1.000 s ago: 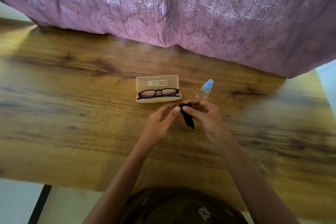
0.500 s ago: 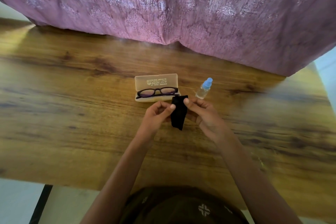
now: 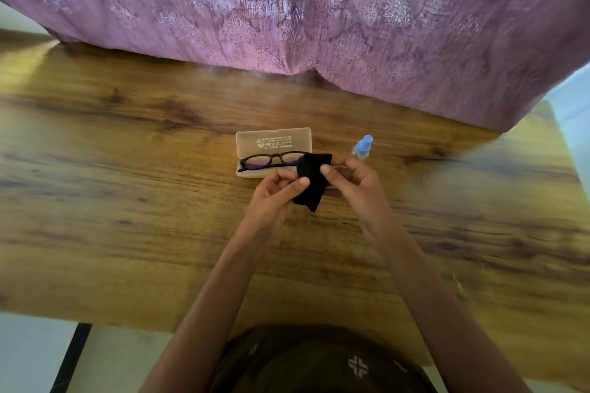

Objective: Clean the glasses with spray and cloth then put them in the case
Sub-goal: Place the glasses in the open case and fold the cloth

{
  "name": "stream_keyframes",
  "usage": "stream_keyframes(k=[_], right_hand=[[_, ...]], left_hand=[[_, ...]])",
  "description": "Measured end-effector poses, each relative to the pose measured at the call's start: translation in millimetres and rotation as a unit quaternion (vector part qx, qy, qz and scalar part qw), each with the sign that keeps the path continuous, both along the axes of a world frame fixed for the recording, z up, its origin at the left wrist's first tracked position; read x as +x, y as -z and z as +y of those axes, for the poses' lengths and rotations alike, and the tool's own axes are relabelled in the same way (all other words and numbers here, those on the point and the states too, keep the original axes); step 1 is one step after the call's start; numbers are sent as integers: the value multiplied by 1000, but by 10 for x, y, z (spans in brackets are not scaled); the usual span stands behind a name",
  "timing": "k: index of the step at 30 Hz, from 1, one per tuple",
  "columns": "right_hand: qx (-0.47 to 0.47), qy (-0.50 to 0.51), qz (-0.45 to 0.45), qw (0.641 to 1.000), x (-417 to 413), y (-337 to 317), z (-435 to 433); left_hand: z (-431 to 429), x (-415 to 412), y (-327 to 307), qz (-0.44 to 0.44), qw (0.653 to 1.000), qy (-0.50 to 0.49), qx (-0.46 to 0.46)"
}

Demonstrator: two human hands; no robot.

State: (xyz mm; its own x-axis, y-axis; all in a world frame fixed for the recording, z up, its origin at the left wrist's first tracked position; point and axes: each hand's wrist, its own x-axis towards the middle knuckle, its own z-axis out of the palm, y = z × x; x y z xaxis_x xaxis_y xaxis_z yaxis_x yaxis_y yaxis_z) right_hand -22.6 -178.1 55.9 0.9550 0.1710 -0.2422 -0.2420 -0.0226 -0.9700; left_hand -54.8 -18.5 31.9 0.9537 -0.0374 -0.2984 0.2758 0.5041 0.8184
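Head view. I am watching both hands working just above the bench [image 3: 127, 217], near its middle.

- The left hand [image 3: 271, 198] is pinching the black cloth [image 3: 313, 183] at its left edge, thumb on top.
- The right hand [image 3: 354, 185] is pinching the cloth's upper right edge, thumb likewise on top.
- The cloth is hanging between the two hands. Its top is overlapping the right end of the glasses [image 3: 271, 160] in this view; I cannot tell if they are touching.
- The glasses are lying in the open case [image 3: 274, 140], whose lid is standing up behind them.
- The spray bottle [image 3: 362, 148], blue-capped, is standing upright just right of the case.
- Pink patterned fabric [image 3: 287, 9] is draping over the bench's far edge.
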Motion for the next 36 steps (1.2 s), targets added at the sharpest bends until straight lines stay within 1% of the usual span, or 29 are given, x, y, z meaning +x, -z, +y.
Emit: stream_keyframes(k=[3,6,9,12,14,19,23,27,30,33,36], right_hand=[[-8,28,-26,999,16,0,6],[0,35,-17,999,25,-10,3],[9,2,13,1000,25,-23,1],[60,-51,60,995,19,-34,-33],[57,-76,69,993,17,-40,-62],[55,-54,86,993,18,-2,-67],[63,-34,107,992,18,25,-50],[76,-54,107,990,19,45,-96],[74,-67,89,991,18,43,-124],[49,-62,49,996,17,50,-111],[15,-83,-13,996,17,58,-94]], left_hand=[[28,31,3,-10,1000,-15,12],[57,53,-4,-12,999,-6,48],[78,51,-44,-8,996,31,89],[141,30,-81,-25,988,61,139],[197,27,-87,-28,986,69,149],[255,43,-90,-2,989,76,127],[234,31,-76,48,987,127,89],[208,-2,-70,63,989,88,99],[216,-16,-68,59,994,65,64],[227,-17,-59,53,998,44,13],[236,-26,-59,31,999,33,12]])
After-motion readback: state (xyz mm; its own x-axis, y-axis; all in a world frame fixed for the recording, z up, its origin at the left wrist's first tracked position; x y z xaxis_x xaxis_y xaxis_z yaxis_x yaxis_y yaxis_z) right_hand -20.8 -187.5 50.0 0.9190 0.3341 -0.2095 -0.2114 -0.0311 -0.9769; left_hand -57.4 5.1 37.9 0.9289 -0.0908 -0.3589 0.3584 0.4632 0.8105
